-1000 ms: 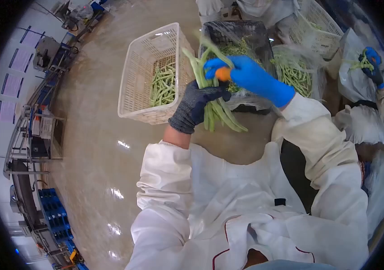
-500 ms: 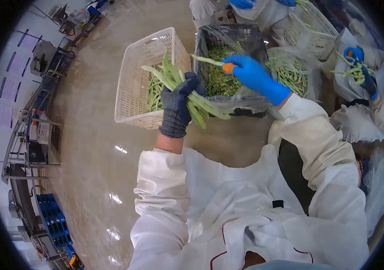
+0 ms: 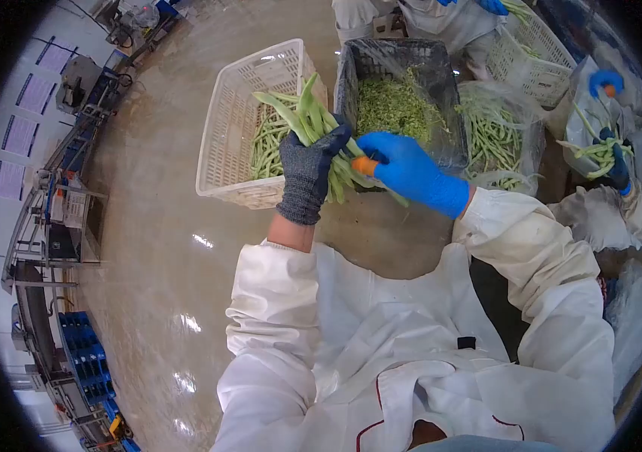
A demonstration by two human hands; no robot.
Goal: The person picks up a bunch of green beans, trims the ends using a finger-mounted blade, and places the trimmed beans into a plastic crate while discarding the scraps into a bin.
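Note:
My left hand [image 3: 307, 169], in a dark grey glove, is closed round a bunch of flat green beans [image 3: 310, 117] that stick out above and below the fist. Close against its right side is my right hand [image 3: 411, 172], in a blue glove, gripping an orange-handled tool [image 3: 364, 166] whose far end is hidden at the beans. Beyond my left hand, a white crate [image 3: 211, 151] holds more green beans. A black crate [image 3: 452, 105], lined with plastic and holding chopped green bits, lies beyond my right hand.
Right of the black crate lies a clear plastic bag [image 3: 535, 139] of beans. Another white crate [image 3: 554, 71] stands behind it. Co-workers' gloved hands [image 3: 607, 80] are at the right and top. Machinery and blue racks [image 3: 86, 354] line the left side.
My right hand has moved down and left to the bunch with the orange-handled tool. The single bean that extended left from it is no longer seen apart. The crates appear slightly further right.

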